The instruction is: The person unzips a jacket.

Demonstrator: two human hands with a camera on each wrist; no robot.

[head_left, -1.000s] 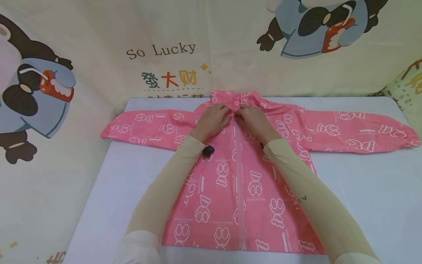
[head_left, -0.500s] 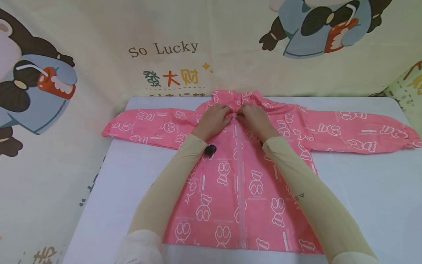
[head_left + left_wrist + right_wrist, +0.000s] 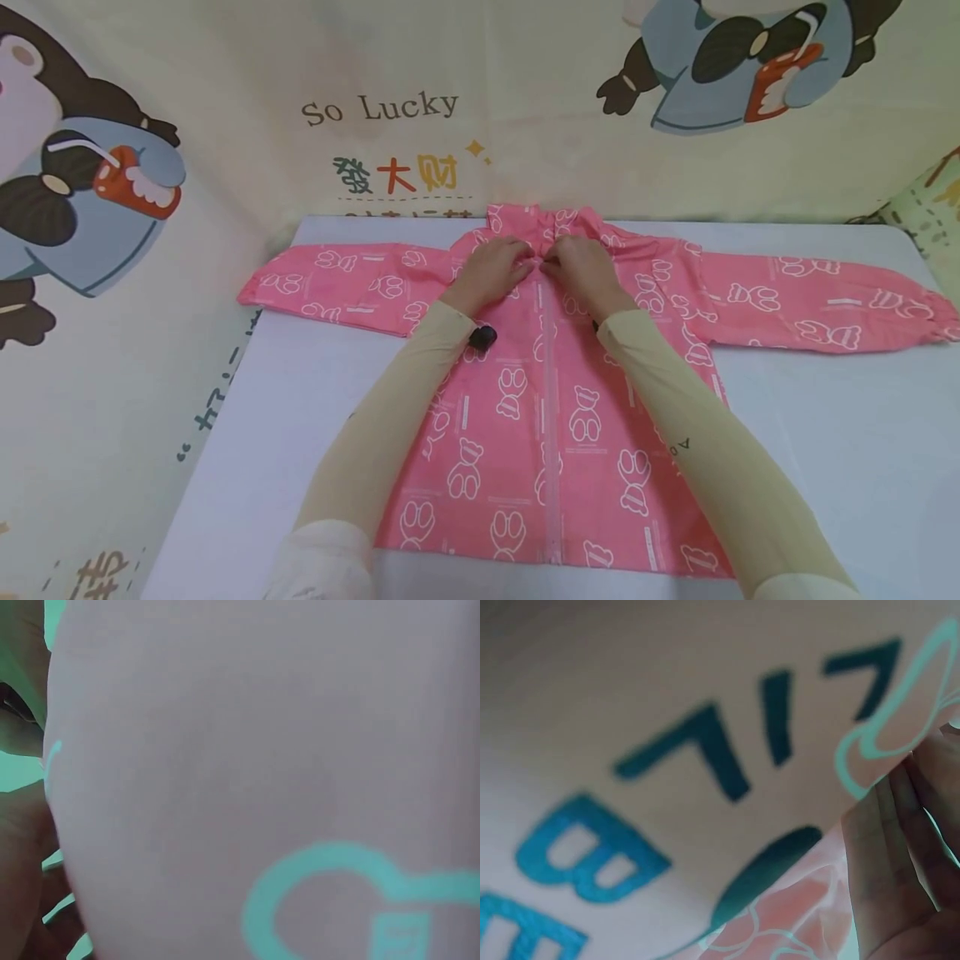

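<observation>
A pink jacket (image 3: 517,458) with white bear outlines lies spread flat, sleeves stretched out to both sides and collar (image 3: 510,218) at the far edge. Its front zip (image 3: 552,483) runs down the middle. Just below the collar, my left hand (image 3: 489,271) pinches the cloth at the top of the zip. Close beside it, my right hand (image 3: 588,271) pinches the same spot from the other side, fingertips nearly meeting. Pale cloth fills most of the left wrist view, with fingers (image 3: 22,847) at its left edge. Lettered cloth covers much of the right wrist view; the fingertips are hidden.
The jacket rests on a white table (image 3: 292,375). Behind and to the left hangs a cream printed curtain (image 3: 525,125). A small black camera (image 3: 482,337) sits at my left wrist. The right sleeve end (image 3: 941,317) reaches close to the frame's right edge.
Both hands stay at the top of the zip with hardly any movement. The head view has shifted slightly, so the scene sits a little further right.
</observation>
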